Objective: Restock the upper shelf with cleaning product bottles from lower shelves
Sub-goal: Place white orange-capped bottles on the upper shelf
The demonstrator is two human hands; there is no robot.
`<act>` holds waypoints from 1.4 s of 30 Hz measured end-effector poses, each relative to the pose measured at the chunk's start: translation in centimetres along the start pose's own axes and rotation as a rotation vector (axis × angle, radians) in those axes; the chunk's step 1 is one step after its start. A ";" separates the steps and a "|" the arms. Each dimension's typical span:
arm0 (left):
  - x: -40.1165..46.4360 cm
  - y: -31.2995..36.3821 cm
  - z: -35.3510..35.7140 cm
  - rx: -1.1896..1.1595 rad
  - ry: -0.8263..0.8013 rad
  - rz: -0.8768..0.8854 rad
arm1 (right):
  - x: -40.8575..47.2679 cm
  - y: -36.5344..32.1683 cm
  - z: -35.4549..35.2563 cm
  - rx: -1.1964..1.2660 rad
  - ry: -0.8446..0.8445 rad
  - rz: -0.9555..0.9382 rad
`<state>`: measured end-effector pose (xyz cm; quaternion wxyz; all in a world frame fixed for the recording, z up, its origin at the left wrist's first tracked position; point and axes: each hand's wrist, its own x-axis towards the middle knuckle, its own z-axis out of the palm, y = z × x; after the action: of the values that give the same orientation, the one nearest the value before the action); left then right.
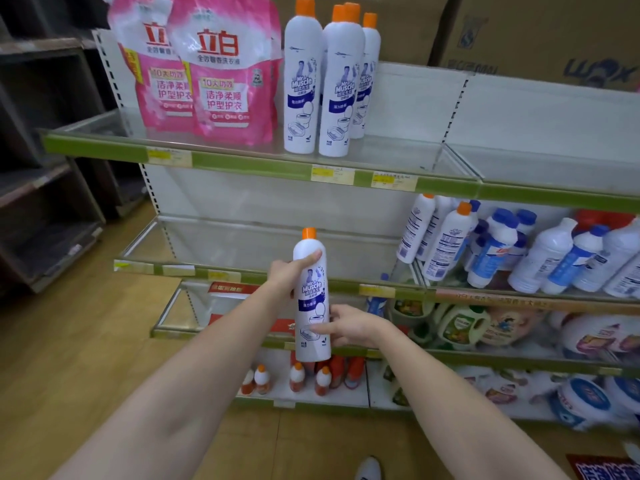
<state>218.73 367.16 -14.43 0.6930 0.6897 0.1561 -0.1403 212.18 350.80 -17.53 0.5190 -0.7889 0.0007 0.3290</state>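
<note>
I hold a tall white cleaner bottle [310, 292] with an orange cap upright in front of the shelves. My left hand [290, 271] grips its upper half from the left. My right hand [349, 325] grips its lower half from the right. On the upper shelf [242, 162] stand several matching white bottles [332, 88] with orange caps, to the right of pink detergent pouches [225, 71]. More of these bottles [446, 240] lean on the second shelf at the right.
White bottles with blue caps [554, 258] lie piled on the second shelf's right side. Small orange-capped bottles [298, 377] stand on the bottom shelf. Cardboard boxes [540, 32] sit on top. Dark wooden racks [45, 168] stand at the left. The upper shelf's right part holds nothing.
</note>
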 end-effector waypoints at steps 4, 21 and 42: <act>-0.5 -0.1 -1.1 0.017 0.001 0.000 | 0.0 -0.6 1.1 0.045 -0.052 0.023; -1.8 0.4 0.3 -0.029 -0.078 -0.068 | -1.8 -1.9 2.4 -0.023 0.137 0.025; -6.3 16.8 4.4 -0.210 -0.156 0.453 | -4.7 -12.4 -6.2 0.055 0.413 -0.417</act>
<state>220.01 362.77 3.45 0.7845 0.6185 -0.0425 -0.0174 215.96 349.81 -3.35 0.5853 -0.8080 -0.0468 0.0474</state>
